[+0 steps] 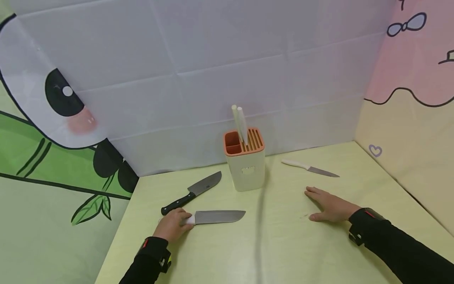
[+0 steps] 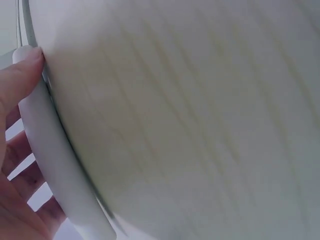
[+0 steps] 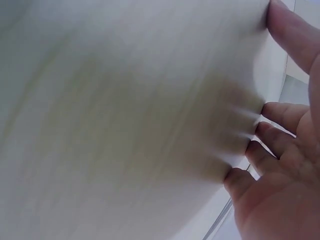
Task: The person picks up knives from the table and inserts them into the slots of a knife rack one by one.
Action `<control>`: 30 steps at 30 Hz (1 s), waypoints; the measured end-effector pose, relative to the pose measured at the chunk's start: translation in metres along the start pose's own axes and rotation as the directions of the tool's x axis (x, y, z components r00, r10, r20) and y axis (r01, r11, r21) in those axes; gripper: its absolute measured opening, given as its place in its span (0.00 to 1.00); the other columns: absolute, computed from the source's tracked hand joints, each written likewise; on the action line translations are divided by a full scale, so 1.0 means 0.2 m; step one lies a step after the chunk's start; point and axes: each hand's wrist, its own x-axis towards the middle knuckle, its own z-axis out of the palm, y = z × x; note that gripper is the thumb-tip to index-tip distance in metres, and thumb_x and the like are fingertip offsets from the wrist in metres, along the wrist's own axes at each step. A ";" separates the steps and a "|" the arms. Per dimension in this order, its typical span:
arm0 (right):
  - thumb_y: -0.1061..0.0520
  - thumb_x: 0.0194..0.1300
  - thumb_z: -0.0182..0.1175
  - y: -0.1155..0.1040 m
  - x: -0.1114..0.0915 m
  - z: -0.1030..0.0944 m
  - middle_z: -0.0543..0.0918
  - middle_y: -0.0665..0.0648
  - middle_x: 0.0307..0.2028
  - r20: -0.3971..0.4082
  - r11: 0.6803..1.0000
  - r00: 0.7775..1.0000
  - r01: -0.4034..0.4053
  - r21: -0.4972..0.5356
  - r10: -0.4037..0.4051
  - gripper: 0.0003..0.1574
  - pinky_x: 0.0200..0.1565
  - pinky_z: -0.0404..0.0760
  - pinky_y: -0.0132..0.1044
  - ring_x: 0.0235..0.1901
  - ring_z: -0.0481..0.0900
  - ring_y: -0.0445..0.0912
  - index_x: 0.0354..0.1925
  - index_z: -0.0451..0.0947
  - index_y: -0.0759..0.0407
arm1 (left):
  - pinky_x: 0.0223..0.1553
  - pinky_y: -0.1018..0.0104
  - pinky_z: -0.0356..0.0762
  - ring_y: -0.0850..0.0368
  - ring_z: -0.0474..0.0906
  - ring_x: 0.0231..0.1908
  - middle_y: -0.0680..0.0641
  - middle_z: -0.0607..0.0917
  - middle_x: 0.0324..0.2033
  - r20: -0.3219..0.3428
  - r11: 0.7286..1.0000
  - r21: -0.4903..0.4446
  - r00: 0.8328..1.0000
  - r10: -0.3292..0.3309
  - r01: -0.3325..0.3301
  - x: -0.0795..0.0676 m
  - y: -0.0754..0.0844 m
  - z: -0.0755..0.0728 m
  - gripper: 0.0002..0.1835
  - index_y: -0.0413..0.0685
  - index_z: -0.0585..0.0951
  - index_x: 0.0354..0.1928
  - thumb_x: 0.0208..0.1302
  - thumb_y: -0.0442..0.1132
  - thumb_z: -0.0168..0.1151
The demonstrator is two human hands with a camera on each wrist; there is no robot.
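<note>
My left hand (image 1: 172, 225) holds the white handle (image 2: 60, 150) of a broad-bladed kitchen knife (image 1: 220, 216), thumb on one side and fingers on the other. Its blade points right, low over the table. Just beyond lies a second kitchen knife (image 1: 205, 184) with a black riveted handle, tip slanting away to the right. My right hand (image 1: 330, 206) rests on the tabletop with fingers spread, fingertips (image 3: 237, 179) at the surface and nothing in its grasp. Farther back, a small white-handled paring knife (image 1: 320, 171) lies with its tip to the right.
A cream knife block (image 1: 248, 173) with an orange slotted top stands at the back middle of the pale table (image 1: 294, 252). Two slim white pieces (image 1: 242, 124) stick up from it. A printed cloth wall (image 1: 198, 98) rises behind the table, with another at the right.
</note>
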 end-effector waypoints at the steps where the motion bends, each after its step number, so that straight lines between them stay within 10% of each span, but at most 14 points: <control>1: 0.35 0.57 0.62 0.00 0.00 0.00 0.52 0.65 0.70 0.000 1.000 1.000 -0.001 0.002 0.001 0.56 0.64 0.56 0.60 0.68 0.47 0.60 0.70 0.52 0.64 | 0.44 0.54 0.76 0.52 0.75 0.42 0.51 0.80 0.38 0.003 1.000 0.002 1.000 0.003 -0.003 0.00 0.00 0.00 0.19 0.47 0.84 0.43 0.49 0.46 0.73; 21: 0.37 0.57 0.64 0.00 0.00 0.01 0.51 0.66 0.70 0.007 0.999 1.000 -0.030 0.023 0.030 0.56 0.64 0.54 0.61 0.68 0.47 0.61 0.70 0.53 0.65 | 0.46 0.54 0.76 0.53 0.76 0.42 0.51 0.82 0.39 0.000 0.999 -0.045 1.000 0.016 -0.016 -0.02 0.00 0.02 0.18 0.47 0.84 0.41 0.47 0.46 0.74; 30: 0.37 0.58 0.63 -0.01 0.00 0.00 0.51 0.66 0.71 0.001 1.000 1.000 -0.027 0.015 0.027 0.55 0.64 0.54 0.61 0.68 0.46 0.60 0.70 0.52 0.65 | 0.46 0.53 0.76 0.53 0.78 0.42 0.48 0.84 0.38 -0.104 0.994 -0.080 0.992 0.070 -0.078 -0.01 0.07 0.02 0.17 0.46 0.83 0.40 0.48 0.43 0.73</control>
